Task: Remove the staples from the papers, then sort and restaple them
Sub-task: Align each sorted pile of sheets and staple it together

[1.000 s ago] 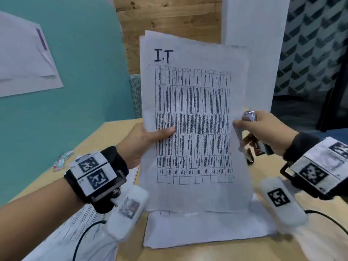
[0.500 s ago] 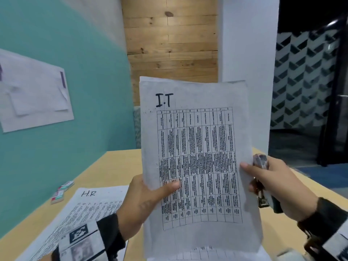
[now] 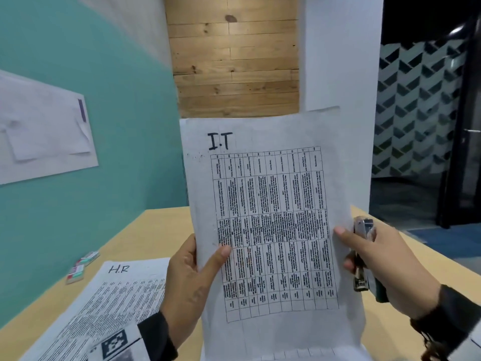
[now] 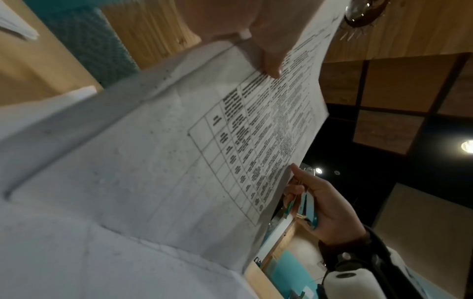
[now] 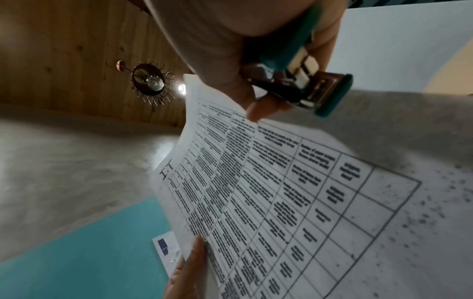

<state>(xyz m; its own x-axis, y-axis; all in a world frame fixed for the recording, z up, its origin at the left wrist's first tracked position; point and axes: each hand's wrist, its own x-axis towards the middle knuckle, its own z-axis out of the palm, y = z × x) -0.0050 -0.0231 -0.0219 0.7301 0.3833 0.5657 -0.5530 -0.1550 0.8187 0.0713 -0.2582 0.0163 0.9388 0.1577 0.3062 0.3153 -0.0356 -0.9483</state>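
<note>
I hold a stack of printed papers [image 3: 270, 225] headed "I.T" upright in front of me, above the table. My left hand [image 3: 192, 272] pinches its left edge, thumb on the printed table. At the right edge my right hand [image 3: 374, 261] grips a teal and metal stapler [image 3: 363, 254] in its palm, while the thumb presses the sheet. The left wrist view shows the papers [image 4: 179, 141] from below, with the right hand [image 4: 325, 204] and stapler at their edge. In the right wrist view the stapler [image 5: 307, 81] sits just above the papers [image 5: 294, 192].
Another stack headed "H.R" [image 3: 104, 303] lies flat on the wooden table [image 3: 145, 230] at the lower left. Small boxes of staples [image 3: 80, 267] lie near the teal wall. A white pillar [image 3: 338, 61] stands behind the papers.
The view has tilted up, so the "I.T." stack now sits lower in frame and the "H.R." stack shows. Both hands keep their hold.
</note>
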